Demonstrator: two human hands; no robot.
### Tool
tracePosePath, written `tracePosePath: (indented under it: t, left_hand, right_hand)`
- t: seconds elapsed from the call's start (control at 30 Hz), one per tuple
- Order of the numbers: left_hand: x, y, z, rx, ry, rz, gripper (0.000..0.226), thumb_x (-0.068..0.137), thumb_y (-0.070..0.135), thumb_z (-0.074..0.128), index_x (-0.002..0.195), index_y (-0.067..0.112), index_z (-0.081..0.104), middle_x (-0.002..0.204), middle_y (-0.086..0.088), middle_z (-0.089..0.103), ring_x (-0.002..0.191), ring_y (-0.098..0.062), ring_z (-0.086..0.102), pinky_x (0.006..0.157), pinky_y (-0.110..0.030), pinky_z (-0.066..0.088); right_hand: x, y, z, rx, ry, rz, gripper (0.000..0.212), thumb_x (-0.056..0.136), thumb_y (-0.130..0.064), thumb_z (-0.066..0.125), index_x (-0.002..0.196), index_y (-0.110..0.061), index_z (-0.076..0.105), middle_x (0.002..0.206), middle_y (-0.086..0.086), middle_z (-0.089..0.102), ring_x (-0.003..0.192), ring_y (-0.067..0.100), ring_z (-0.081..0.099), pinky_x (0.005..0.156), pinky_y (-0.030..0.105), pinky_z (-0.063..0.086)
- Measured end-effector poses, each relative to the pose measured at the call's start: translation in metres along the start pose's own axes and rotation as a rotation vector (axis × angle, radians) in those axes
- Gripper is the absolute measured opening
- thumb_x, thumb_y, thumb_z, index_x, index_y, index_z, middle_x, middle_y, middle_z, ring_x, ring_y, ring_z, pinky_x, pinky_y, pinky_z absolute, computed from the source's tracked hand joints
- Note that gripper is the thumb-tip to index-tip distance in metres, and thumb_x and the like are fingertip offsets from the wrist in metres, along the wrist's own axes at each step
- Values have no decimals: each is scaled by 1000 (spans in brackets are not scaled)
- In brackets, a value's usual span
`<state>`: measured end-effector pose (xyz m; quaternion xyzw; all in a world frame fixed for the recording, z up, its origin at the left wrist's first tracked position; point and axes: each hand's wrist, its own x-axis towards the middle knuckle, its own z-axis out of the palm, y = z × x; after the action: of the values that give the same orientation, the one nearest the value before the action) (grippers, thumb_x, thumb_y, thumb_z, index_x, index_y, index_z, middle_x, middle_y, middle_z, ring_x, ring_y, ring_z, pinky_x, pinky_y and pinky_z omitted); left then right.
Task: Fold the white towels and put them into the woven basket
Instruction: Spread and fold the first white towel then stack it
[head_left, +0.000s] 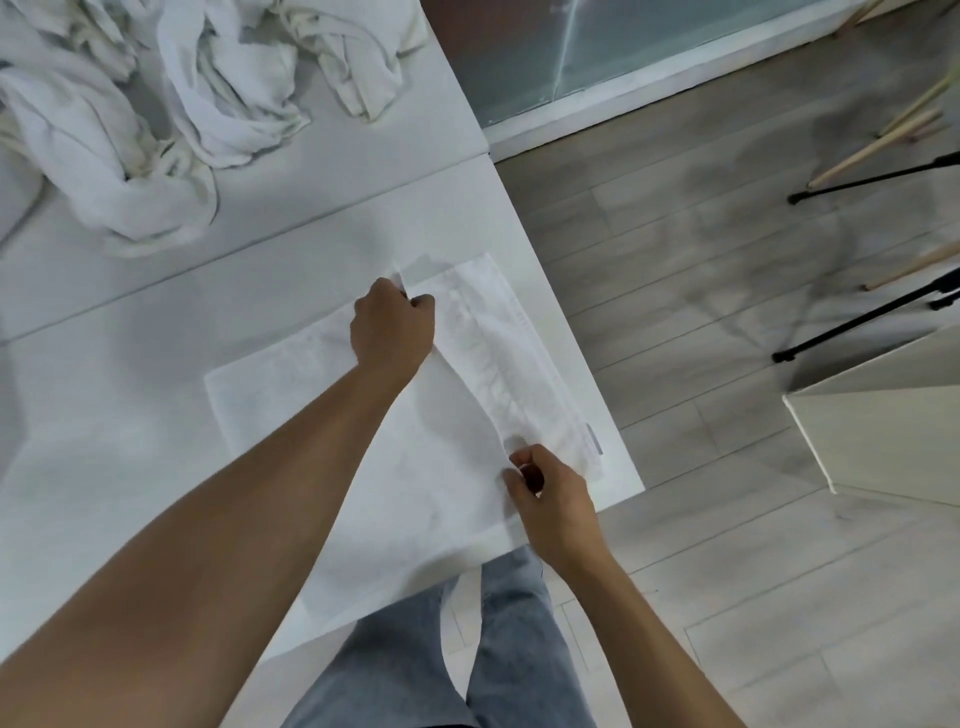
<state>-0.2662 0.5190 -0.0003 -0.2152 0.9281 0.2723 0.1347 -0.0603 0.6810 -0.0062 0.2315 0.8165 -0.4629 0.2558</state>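
Seemingly half-folded white towel (415, 441), flat

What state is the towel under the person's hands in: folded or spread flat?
Partly folded: both hands pinch the towel edge, doubled over its right strip.

Home room: white table (130, 415), grey plank floor (727, 364), tripod legs (862, 182), frosted glass door (623, 47).

Towel (415, 467) white; table (130, 415) white; jeans (415, 675) blue-grey; floor (727, 545) grey.
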Motion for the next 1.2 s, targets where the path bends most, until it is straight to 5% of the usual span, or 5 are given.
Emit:
tracePosePath:
  t: [0.43, 0.6, 0.8, 0.97, 1.2]
  left_hand:
    - [-44, 76, 20, -179, 16, 143, 21, 86, 36, 50, 81, 16, 53, 70, -2, 68, 67, -31, 69, 77, -40, 57]
    - [-51, 44, 55, -24, -280, 184, 29, 96, 32, 57, 118, 12, 57, 115, -4, 66, 108, -26, 61, 93, -32, 45]
    - [-99, -58, 40, 226, -117, 383, 37, 94, 22, 59, 130, 19, 56, 137, -4, 53, 119, -33, 50, 99, -44, 42]
    - [-153, -142, 15, 344, -11, 174, 52, 87, 16, 66, 136, 23, 50, 147, -5, 44, 125, -35, 47, 98, -49, 43]
    - [-204, -204, 8, 55, -8, -289, 61, 89, 17, 65, 143, 16, 38, 132, -15, 54, 116, -39, 52, 98, -48, 41]
  right_hand:
    - [-6, 21, -58, 270, 230, 15, 9, 101, -25, 62, 93, -29, 63, 68, -9, 64, 57, 10, 53, 53, 21, 47]
    - [20, 42, -57, 111, 298, 131, 8, 102, -27, 57, 95, -28, 61, 80, -6, 68, 69, 14, 61, 61, 33, 54]
    - [33, 49, -52, -57, 302, 72, 7, 102, -25, 51, 106, -24, 57, 94, -7, 65, 84, 19, 62, 69, 35, 51]
    - [30, 54, -48, -527, 363, -66, 24, 99, -36, 53, 109, -16, 61, 111, 4, 55, 102, 26, 50, 90, 41, 41]
    - [35, 61, -48, -408, 336, -139, 16, 101, -22, 55, 105, -7, 59, 112, 14, 55, 97, 33, 54, 88, 51, 47]
